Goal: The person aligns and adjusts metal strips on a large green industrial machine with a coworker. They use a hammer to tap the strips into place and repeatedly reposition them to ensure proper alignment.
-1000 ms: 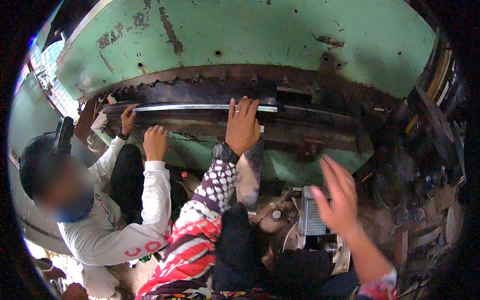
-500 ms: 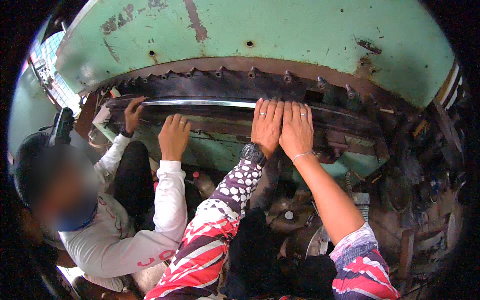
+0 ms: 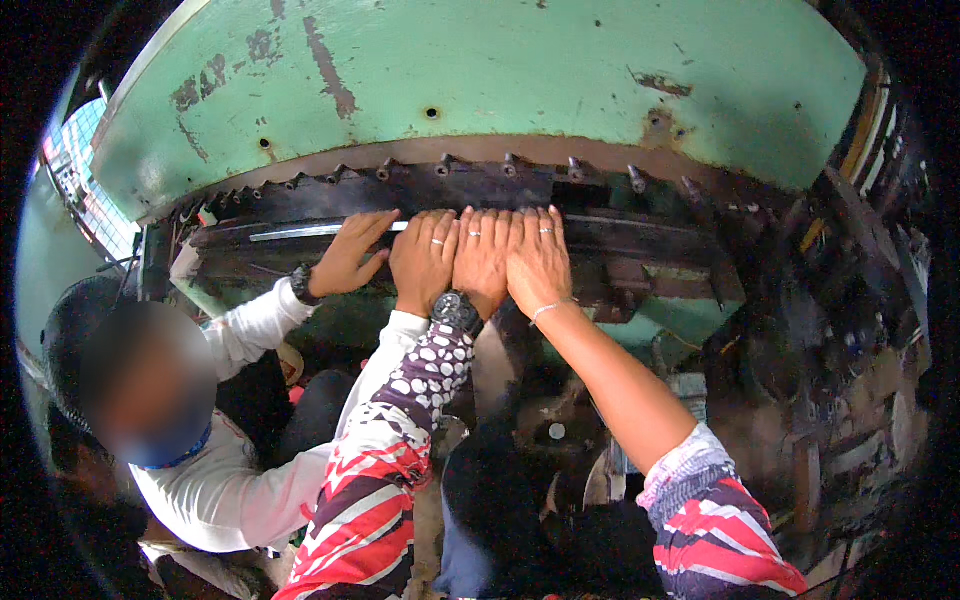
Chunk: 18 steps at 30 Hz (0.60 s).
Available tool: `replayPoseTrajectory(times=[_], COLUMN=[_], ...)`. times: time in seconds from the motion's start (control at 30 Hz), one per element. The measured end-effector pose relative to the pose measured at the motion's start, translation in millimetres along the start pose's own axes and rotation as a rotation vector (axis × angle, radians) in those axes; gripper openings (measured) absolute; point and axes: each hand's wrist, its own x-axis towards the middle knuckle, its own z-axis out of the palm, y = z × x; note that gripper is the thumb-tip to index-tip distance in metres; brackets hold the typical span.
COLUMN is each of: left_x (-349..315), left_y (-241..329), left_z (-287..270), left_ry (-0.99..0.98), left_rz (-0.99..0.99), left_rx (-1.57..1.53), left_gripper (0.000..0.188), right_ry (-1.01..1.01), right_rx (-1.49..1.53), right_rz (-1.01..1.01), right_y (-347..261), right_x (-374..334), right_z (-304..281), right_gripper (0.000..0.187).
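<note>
Currently resting left hand (image 3: 483, 258) and right hand (image 3: 537, 265) together on machine bed (image 3: 645, 233), fingers nearly straight; cannot tell if gripping anything. Note metal strip (image 3: 292, 233) left of left hand, partly under co-worker's hands (image 3: 423, 265).

Bright mesh (image 3: 108, 212) at far left, well-lit green panel (image 3: 520, 80), murky lower right, black fisheye rim

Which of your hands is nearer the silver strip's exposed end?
Left. The left hand lies right of the silver strip's end, past the co-worker's hands; the right hand lies farther right.
</note>
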Motion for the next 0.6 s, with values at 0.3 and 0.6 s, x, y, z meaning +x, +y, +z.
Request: replayPoseTrajectory(times=[0.3, 0.6], left_x=[-18.8, -24.7], left_y=[-6.8, 2.7], left_z=[8.5, 19.4], left_ry=[-0.003, 0.15], left_rz=[-0.072, -0.135], left_rx=[-0.006, -0.192], left_gripper=[0.05, 0.052], right_ry=[0.071, 0.207], right_rx=[0.095, -0.017], right_rz=[0.012, -0.018], right_y=[-16.9, -15.1], right_x=[-4.2, -11.1], right_z=[19.9, 13.7], right_gripper=[0.045, 0.047])
